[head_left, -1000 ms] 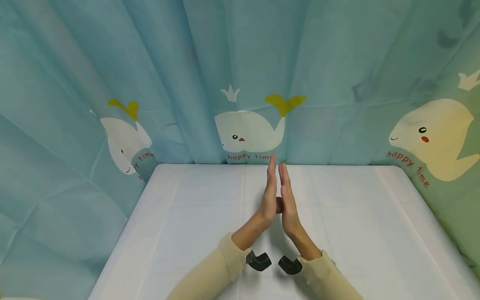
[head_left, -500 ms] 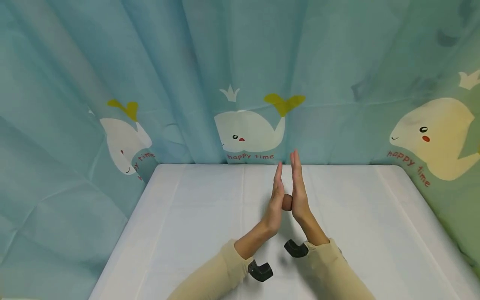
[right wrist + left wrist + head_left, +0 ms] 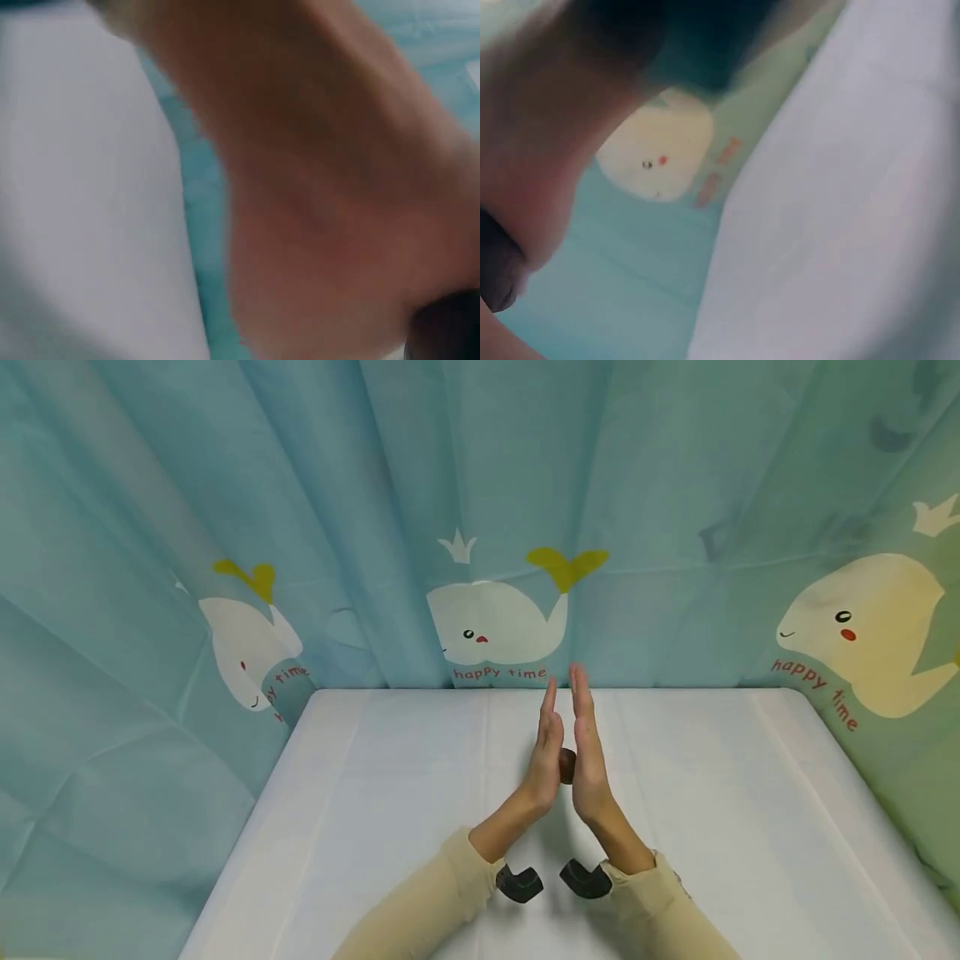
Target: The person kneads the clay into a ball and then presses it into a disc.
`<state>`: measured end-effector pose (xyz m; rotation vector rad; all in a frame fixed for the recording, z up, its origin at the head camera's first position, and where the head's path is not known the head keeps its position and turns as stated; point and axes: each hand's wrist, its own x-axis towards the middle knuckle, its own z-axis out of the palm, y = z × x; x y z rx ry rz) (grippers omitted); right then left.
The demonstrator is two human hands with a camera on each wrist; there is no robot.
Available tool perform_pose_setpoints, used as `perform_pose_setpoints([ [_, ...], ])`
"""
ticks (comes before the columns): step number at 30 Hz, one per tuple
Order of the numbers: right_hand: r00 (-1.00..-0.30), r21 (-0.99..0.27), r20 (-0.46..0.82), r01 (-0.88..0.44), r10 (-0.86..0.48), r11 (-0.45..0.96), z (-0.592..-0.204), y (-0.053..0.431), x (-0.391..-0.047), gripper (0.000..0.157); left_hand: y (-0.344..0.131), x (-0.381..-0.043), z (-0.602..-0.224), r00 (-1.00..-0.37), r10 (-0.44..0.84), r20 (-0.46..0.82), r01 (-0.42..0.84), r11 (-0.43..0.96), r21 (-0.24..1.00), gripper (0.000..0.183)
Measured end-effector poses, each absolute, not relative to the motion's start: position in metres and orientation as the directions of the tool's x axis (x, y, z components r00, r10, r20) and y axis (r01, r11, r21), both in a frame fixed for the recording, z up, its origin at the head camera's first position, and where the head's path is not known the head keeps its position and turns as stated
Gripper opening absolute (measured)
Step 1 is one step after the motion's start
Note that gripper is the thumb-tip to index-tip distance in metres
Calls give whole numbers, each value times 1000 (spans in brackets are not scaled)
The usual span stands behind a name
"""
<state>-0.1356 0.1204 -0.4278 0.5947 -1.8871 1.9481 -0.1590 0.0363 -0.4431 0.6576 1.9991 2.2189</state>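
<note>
A small dark-brown rounded lump [image 3: 567, 766], like a ball of clay or dough, sits between two facing palms above the table. My left hand [image 3: 543, 760] presses it from the left, its fingers straight and pointing away from me. From the other side my right hand [image 3: 590, 760] presses with straight fingers, its tips reaching slightly farther forward. Part of the lump [image 3: 498, 266] shows dark at the left edge of the left wrist view. In the right wrist view the lump [image 3: 450, 330] appears in the lower right corner. Both wrist views are blurred, and the palms hide much of the lump.
A white-covered table [image 3: 405, 760] spreads below the hands. Behind it and along both sides hangs a blue-green curtain [image 3: 660, 627] printed with white whales. A black curved mount [image 3: 519, 885] juts from the left cuff, facing a similar mount [image 3: 587, 881] on the right cuff.
My hands have slid back and forth against each other, with the lump between them. The right hand went forward and right, then came partly back; the left hand drew back, then edged forward.
</note>
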Motion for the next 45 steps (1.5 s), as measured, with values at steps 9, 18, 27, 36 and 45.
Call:
perform_pose_setpoints([
  [9, -905, -899, 423, -415, -32, -138, -451, 135, -155, 53, 38, -144, -428, -876, 328, 354, 307, -187, 933, 61],
  [18, -855, -857, 515, -511, -59, -71, -439, 116, -128, 57, 33, -163, -434, -884, 314, 346, 325, -118, 938, 60],
  [27, -887, -884, 461, -454, -40, -111, -425, 135, -154, 55, 37, -142, -427, -861, 363, 356, 323, -151, 934, 63],
  [36, -881, -876, 469, -455, -61, -159, -440, 113, -128, 56, 31, -166, -425, -873, 309, 377, 367, -91, 926, 66],
  [45, -891, -888, 454, -451, -13, -95, -429, 135, -150, 54, 36, -148, -435, -851, 409, 330, 298, -142, 944, 64],
])
